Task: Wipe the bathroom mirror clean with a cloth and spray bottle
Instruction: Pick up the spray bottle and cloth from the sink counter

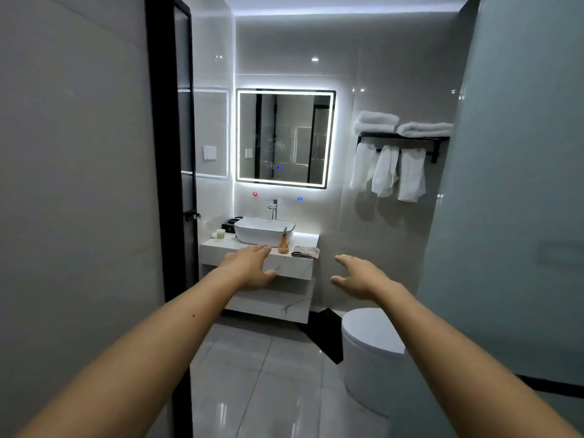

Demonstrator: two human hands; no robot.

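Both hands, left (252, 267) and right (358, 276), have an open, empty grip far from the mirror (284, 137) at 12 o'clock, and a hasty grab could tip the bottle (283, 243) beside the cloth (306, 251) on the worktop (221, 246).

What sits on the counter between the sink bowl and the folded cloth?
In the head view, an amber spray bottle stands upright on the counter, between the sink bowl and the folded cloth, just in front of the bowl's right edge.
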